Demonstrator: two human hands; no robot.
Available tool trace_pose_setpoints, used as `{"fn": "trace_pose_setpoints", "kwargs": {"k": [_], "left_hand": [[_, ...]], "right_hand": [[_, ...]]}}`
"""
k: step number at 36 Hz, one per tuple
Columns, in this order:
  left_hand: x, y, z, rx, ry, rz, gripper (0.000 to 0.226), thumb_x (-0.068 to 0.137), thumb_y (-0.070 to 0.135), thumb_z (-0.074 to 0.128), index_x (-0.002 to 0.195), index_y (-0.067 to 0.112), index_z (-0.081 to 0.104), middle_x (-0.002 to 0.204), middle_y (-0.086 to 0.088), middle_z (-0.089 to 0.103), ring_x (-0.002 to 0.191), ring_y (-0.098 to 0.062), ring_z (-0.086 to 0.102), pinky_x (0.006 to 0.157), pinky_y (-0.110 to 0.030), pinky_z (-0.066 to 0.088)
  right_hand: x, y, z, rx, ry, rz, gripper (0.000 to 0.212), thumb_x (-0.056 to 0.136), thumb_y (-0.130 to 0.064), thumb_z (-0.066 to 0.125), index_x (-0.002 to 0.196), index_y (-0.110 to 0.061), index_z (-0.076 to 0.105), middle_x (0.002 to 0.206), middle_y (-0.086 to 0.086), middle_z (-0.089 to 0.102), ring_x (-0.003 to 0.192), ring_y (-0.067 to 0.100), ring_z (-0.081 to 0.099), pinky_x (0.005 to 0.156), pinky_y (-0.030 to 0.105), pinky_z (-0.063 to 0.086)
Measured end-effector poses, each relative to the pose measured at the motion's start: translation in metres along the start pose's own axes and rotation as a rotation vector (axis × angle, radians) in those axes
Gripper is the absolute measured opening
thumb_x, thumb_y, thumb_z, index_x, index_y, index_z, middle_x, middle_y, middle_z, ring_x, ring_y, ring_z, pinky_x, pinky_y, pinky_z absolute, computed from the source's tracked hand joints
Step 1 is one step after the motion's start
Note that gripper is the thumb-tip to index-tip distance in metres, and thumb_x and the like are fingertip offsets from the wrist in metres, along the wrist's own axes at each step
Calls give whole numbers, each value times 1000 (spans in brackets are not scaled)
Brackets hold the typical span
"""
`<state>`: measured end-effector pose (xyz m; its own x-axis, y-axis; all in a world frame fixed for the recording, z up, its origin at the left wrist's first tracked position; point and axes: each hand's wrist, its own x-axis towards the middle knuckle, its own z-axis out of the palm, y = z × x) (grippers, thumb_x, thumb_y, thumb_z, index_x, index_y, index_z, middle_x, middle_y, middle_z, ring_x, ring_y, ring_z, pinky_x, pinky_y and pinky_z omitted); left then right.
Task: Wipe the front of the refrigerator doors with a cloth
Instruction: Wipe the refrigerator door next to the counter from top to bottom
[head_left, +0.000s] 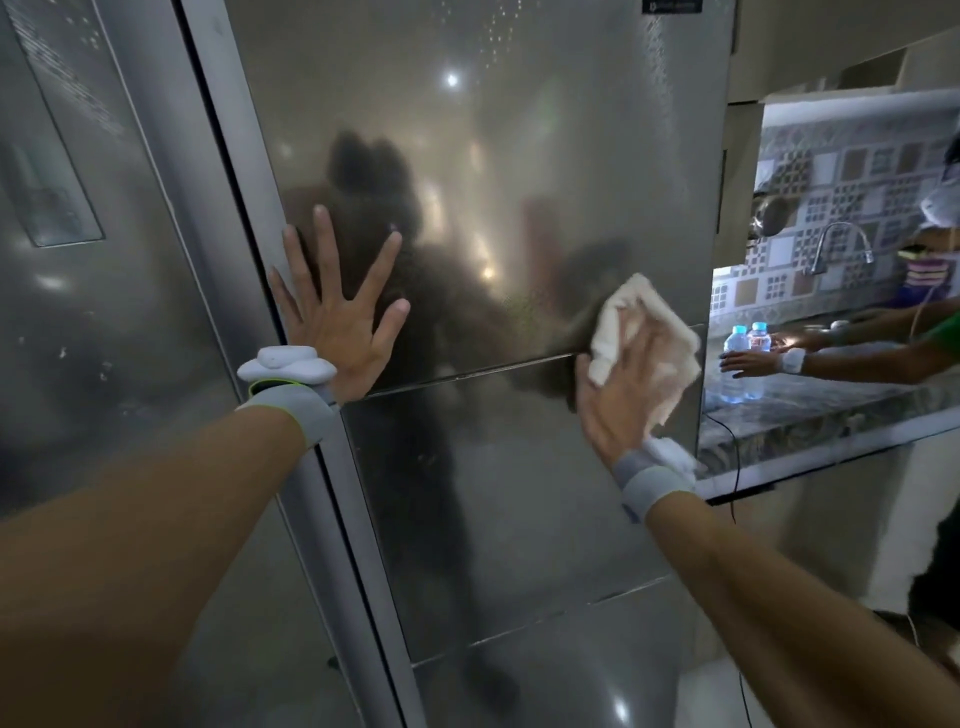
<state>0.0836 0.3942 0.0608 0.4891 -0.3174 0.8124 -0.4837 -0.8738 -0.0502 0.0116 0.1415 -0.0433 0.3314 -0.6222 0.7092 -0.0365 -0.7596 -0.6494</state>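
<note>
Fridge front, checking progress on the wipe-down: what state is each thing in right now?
Upper door: closed, smudgy.
Lower door: closed.
Cloth: crumpled, pressed over the seam between doors.
Right hand: flat on cloth.
Left hand: open, fingers spread, braced on upper door.
Water bottles: upright, capped, on counter.

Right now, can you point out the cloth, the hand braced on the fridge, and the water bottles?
cloth (655, 332): head view, the middle of its crumpled cream fabric.
left hand (340, 317): head view, its back, fingers spread flat on the door.
water bottles (736, 345): head view, the nearer bottle's body, on the counter.
</note>
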Motion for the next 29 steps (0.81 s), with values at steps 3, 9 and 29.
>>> {"fn": "trace_pose_setpoints", "kwargs": {"k": [3, 9, 29], "left_hand": [[-9, -7, 0, 15, -34, 3, 61, 95, 54, 31, 148, 50, 0, 160, -9, -19, 144, -41, -19, 113, -63, -3], [-17, -9, 1, 2, -59, 6, 60, 96, 53, 30, 148, 50, 1, 160, -9, -19, 144, -41, -19, 112, -62, -4], [-39, 15, 32, 146, -111, 196, 66, 89, 54, 38, 148, 48, 9, 161, -10, -14, 145, -41, -14, 107, -72, -3]], "right_hand": [[-45, -33, 33, 144, -200, -105, 73, 87, -32, 52, 148, -16, 15, 158, 7, 11, 145, 28, 3, 116, 58, 9], [-142, -88, 102, -100, -629, -717, 88, 87, -46, 53, 151, -33, -5, 160, 12, 15, 145, 41, 7, 112, 67, 4], [-20, 97, 27, 244, -188, 742, 89, 88, -65, 43, 150, -32, -12, 162, -9, -6, 144, 44, 15, 117, 53, 9]]}}
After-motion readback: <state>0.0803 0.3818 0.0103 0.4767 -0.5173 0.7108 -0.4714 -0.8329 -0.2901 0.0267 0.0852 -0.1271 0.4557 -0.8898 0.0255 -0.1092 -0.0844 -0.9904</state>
